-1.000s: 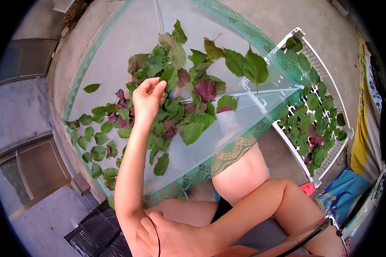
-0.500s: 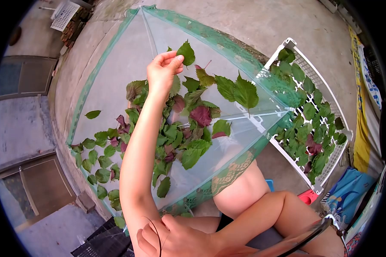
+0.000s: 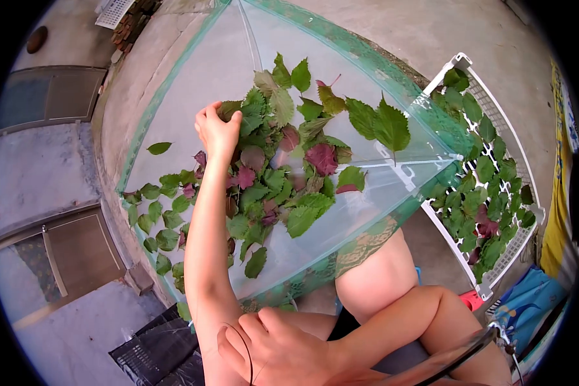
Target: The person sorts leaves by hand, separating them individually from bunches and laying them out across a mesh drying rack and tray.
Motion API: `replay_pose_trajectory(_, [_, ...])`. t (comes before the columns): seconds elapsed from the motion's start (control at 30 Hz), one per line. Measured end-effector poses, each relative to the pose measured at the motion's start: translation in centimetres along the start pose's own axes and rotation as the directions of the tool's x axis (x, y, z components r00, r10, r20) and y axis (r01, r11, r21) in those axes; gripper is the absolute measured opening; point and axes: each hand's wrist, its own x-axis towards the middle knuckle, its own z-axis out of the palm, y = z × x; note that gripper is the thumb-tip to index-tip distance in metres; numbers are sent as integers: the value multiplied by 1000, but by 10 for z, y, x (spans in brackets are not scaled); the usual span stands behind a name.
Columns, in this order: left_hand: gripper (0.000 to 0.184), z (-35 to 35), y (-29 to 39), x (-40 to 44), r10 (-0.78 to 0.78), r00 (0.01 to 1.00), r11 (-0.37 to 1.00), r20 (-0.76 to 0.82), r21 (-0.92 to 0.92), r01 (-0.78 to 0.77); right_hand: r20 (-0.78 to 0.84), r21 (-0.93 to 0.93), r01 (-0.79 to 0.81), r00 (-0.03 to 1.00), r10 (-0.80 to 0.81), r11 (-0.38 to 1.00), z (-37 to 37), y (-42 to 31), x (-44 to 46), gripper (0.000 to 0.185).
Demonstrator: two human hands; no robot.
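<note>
My left hand [image 3: 217, 132] reaches over the left edge of a pile of green and purple serrated leaves [image 3: 273, 174], its thumb and fingers closed around a dark green leaf [image 3: 228, 110]. The pile lies on a pale mesh cover [image 3: 174, 122] with green lace edging. Just past the pile, a single green leaf [image 3: 300, 74] lies flat near the middle. My right hand [image 3: 276, 344] is curled against my left upper arm, low in the view; its fingertips are hidden, so I cannot see what they hold, if anything.
A white plastic crate [image 3: 495, 273] with many leaves spread on it stands at the right. Below it are a red object [image 3: 471, 300] and a blue patterned bag [image 3: 527, 299]. A black crate [image 3: 157, 350] is at lower left. Bricks [image 3: 130, 32] are stacked at upper left.
My left hand has let go of a green leaf, which now lies on the mesh, and has moved left and down onto another leaf. The whole view has shifted slightly.
</note>
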Motion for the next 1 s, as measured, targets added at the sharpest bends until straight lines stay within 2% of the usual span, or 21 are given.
replay_pose_trajectory(0.07, [70, 3, -11, -8, -22, 994, 941, -107, 335, 57, 25, 16, 1, 1000, -2, 1000, 0, -1, 0, 23])
replay_pose_trajectory(0.1, [85, 4, -19, -5, -79, 996, 944, -37, 317, 87, 36, 24, 2, 999, -3, 1000, 1, -1, 0, 24])
replay_pose_trajectory(0.13, [85, 7, -27, -5, -83, 996, 944, -38, 319, 90, 46, 28, 2, 999, -3, 1000, 1, -2, 1, 24])
replay_pose_trajectory(0.2, [81, 15, -42, -3, -158, 987, 980, -6, 123, 158, 65, 36, 1, 998, -3, 999, 2, -2, 1, 24])
replay_pose_trajectory(0.23, [81, 15, -42, -3, -160, 987, 980, -6, 122, 160, 71, 36, -1, 997, -2, 999, 3, -1, 1, 25])
replay_pose_trajectory(0.3, [62, 14, -45, -2, -273, 956, 957, 103, -75, 281, 86, 37, -1, 996, -2, 999, 4, -2, 2, 25])
replay_pose_trajectory(0.33, [62, 13, -43, -2, -275, 955, 956, 107, -77, 284, 92, 36, -4, 996, 1, 999, 4, -2, 2, 26])
replay_pose_trajectory(0.43, [21, 8, -38, 0, -207, 976, 969, -61, -147, 197, 113, 40, -12, 994, 7, 999, 5, -1, 3, 27])
replay_pose_trajectory(0.47, [21, 7, -39, 1, -209, 976, 969, -62, -147, 198, 118, 40, -13, 993, 8, 999, 5, -1, 4, 27])
replay_pose_trajectory(0.5, [17, 4, -41, 2, -60, 971, 990, -232, -141, 28, 124, 39, -13, 992, 8, 999, 6, -1, 4, 27])
replay_pose_trajectory(0.53, [14, -1, -40, 3, 90, 914, 985, -396, -102, -141, 127, 39, -14, 992, 9, 999, 6, -1, 4, 28])
replay_pose_trajectory(0.57, [9, -8, -40, 6, 253, 841, 959, -478, 8, -284, 132, 43, -15, 991, 9, 999, 6, -1, 4, 28])
replay_pose_trajectory(0.6, [9, -15, -40, 9, 256, 837, 959, -484, 18, -284, 140, 45, -16, 990, 10, 999, 6, -2, 4, 28])
replay_pose_trajectory(0.67, [15, -28, -44, 18, 367, 701, 915, -611, 102, -390, 151, 50, -12, 988, 5, 999, 7, -3, 5, 29])
replay_pose_trajectory(0.73, [21, -33, -55, 29, 353, 683, 919, -640, 98, -383, 168, 50, -6, 986, -3, 999, 8, -4, 6, 30])
replay_pose_trajectory(0.8, [24, -32, -64, 38, 309, 618, 939, -723, 130, -317, 177, 49, 1, 984, -9, 999, 10, -5, 7, 30])
replay_pose_trajectory(0.87, [32, -27, -69, 33, 294, 795, 951, -530, 249, -185, 189, 50, 4, 982, -14, 999, 12, -6, 8, 31])
replay_pose_trajectory(0.9, [37, -23, -71, 30, 302, 847, 936, -438, 304, -177, 192, 58, 12, 981, -23, 998, 14, -9, 7, 32])
replay_pose_trajectory(0.93, [42, -20, -72, 27, 299, 892, 918, -340, 356, -172, 202, 48, 4, 979, -14, 999, 14, -6, 7, 32])
replay_pose_trajectory(0.97, [50, -18, -75, 25, 342, 890, 904, -301, 362, -225, 207, 45, 2, 978, -11, 999, 15, -6, 8, 32])
replay_pose_trajectory(1.0, [50, -15, -77, 24, 339, 891, 906, -301, 361, -222, 209, 37, -2, 978, -6, 999, 16, -5, 8, 32])
